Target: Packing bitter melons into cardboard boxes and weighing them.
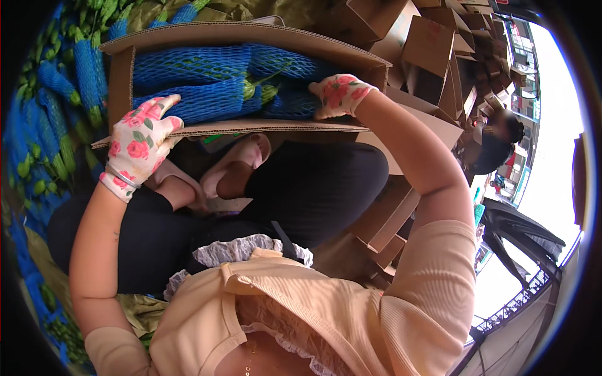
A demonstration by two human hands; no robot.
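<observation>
An open cardboard box [251, 30] lies in front of me above my knees. Inside it, several long green gourds in blue foam net sleeves [194, 100] lie lengthwise, side by side. My left hand [141, 135], in a rose-print glove, rests at the box's near left corner. Its fingers are apart and reach over the near wall toward the sleeved gourds. At the right end of the box is my right hand [342, 95], in a matching glove. Its fingers and thumb are apart and touch the ends of the gourds there; the fingertips are partly in shadow.
More sleeved green gourds [56, 119] are heaped along my left side. Many open cardboard boxes [429, 47] are stacked at the far right. Another person [489, 144] is among them. My bent knees [313, 188] are just below the box.
</observation>
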